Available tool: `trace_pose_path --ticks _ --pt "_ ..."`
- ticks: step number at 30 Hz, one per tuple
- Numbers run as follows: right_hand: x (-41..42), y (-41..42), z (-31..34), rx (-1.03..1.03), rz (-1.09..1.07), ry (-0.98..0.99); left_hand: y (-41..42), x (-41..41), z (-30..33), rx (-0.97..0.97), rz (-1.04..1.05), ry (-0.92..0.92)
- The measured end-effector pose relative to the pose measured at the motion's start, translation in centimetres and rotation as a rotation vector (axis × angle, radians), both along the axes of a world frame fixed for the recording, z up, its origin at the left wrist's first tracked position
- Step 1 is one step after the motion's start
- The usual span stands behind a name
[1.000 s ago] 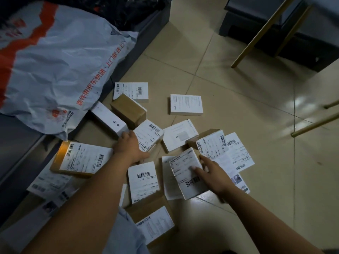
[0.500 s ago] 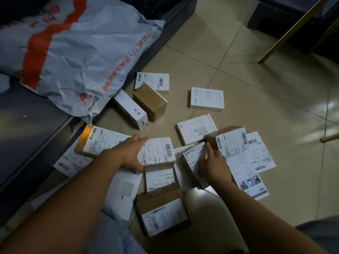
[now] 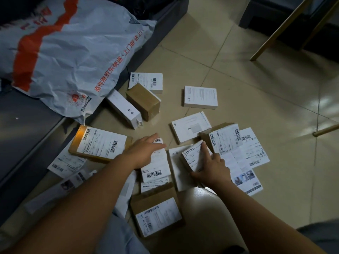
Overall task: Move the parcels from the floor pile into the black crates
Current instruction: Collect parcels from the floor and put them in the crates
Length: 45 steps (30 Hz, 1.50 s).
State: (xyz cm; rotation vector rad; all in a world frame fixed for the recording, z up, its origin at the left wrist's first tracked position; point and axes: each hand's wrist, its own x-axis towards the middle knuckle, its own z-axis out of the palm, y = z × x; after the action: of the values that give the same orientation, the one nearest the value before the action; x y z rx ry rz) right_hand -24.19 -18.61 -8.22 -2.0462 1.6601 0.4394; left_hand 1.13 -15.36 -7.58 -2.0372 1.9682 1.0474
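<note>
Several small parcels, brown boxes and white labelled packets, lie scattered on the tiled floor. My left hand (image 3: 145,152) rests with straight fingers on a white labelled parcel (image 3: 156,166) that lies on top of another labelled packet. My right hand (image 3: 211,166) grips a small labelled parcel (image 3: 193,155), thumb at its near corner and index finger along its far edge, one side tilted up off the floor. A dark crate (image 3: 27,125) runs along the left, with a big grey-and-orange courier bag (image 3: 73,52) lying in it.
Around my hands lie a large brown labelled box (image 3: 100,143), a plain brown box (image 3: 145,101), a long white box (image 3: 124,109), a flat white box (image 3: 200,97) and a near brown box (image 3: 156,211). Wooden legs (image 3: 278,30) and dark furniture stand at the far right.
My left hand has turned its white parcel lengthwise and laid it on the packet below, fingers now straight. My right hand has tipped its small parcel up at one edge.
</note>
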Motion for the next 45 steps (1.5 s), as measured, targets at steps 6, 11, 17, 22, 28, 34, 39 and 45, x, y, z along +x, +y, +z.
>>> trace_pose_path --ticks 6,11,17,22,28,34,39,45 --pt "-0.3 -0.1 0.1 -0.135 0.029 -0.006 -0.2 -3.7 -0.2 0.256 0.579 -0.137" --pt "-0.1 0.3 -0.3 -0.029 0.029 0.002 0.7 -5.6 -1.1 0.332 0.704 -0.060" --pt "-0.4 -0.1 -1.1 0.145 0.072 -0.057 0.6 -6.6 -2.6 0.200 0.706 -0.095" --pt "0.2 -0.3 -1.2 0.111 0.071 -0.125 -0.2 -7.2 -1.3 0.103 0.663 -0.107" --pt "0.2 -0.6 5.6 -0.077 0.000 -0.242 -0.2 -9.6 5.2 -0.056 0.766 -0.021" --pt "-4.2 0.2 18.6 -0.247 -0.105 -0.228 -0.4 -14.7 17.1 -0.227 0.766 0.123" --pt "-7.7 0.8 31.3 -0.273 -0.160 -0.219 0.3 -18.6 29.2 -0.260 0.728 0.163" --pt "-11.3 6.1 46.9 -0.244 -0.266 -0.186 4.0 -21.1 44.3 -0.214 0.593 0.158"
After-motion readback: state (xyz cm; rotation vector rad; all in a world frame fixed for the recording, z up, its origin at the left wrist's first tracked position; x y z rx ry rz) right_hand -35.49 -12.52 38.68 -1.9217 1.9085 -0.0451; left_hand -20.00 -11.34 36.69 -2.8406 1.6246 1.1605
